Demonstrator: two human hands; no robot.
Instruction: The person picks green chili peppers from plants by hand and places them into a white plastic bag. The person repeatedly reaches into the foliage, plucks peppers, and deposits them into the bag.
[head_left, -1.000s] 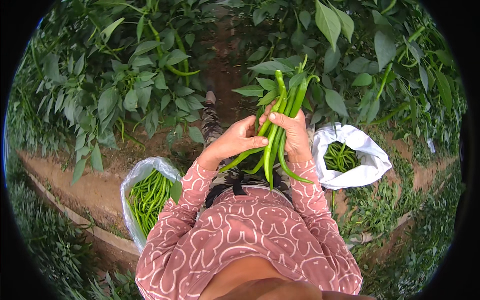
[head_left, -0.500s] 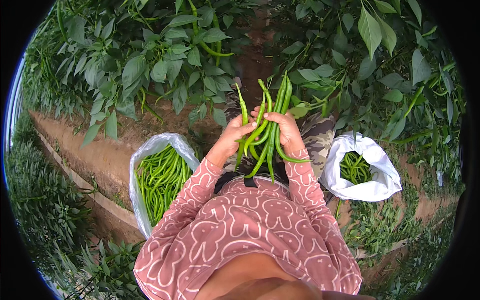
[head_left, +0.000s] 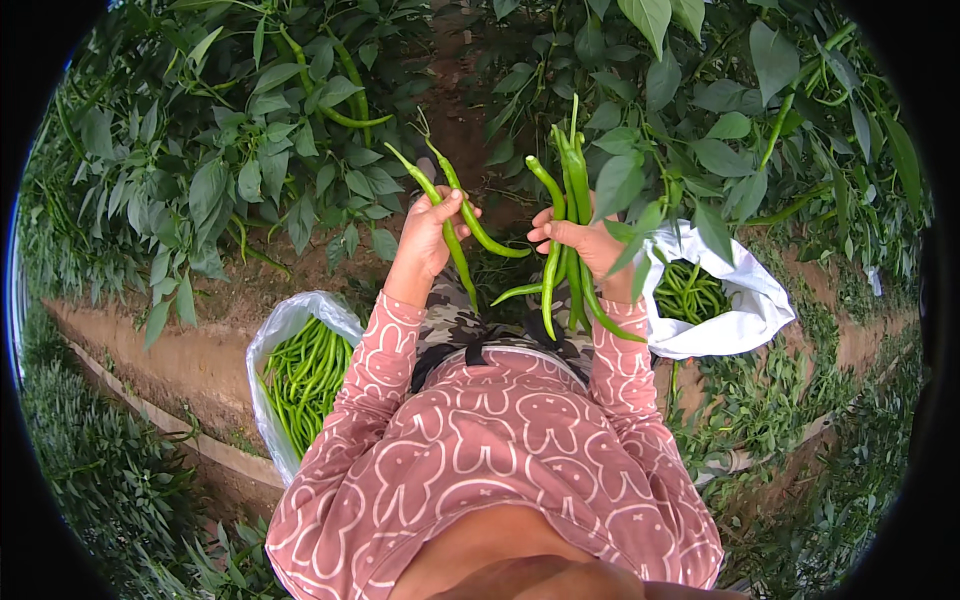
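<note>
Two long green chili peppers (head_left: 464, 214) are gripped in my left hand (head_left: 428, 235), between the thumb and fingers. My right hand (head_left: 590, 248) is closed round a bunch of several green chili peppers (head_left: 572, 200), their stems up and tips hanging down. The hands are apart, in front of my lap. By my left arm stands a clear plastic bag (head_left: 262, 350) full of green chili peppers (head_left: 308, 372). Beyond my right wrist, a white sack (head_left: 735, 335) with its mouth open holds more peppers (head_left: 692, 292).
Leafy pepper plants (head_left: 220, 180) with hanging peppers crowd the far left. More plants (head_left: 740, 130) stand at the right, some leaves overlapping my right hand. A strip of bare soil (head_left: 462, 100) runs between the rows. Low greenery (head_left: 770, 420) covers the ground at the right.
My hands have moved apart, left hand leftward and right hand rightward. My left hand now holds two peppers clear of the bunch. The view has shifted slightly.
</note>
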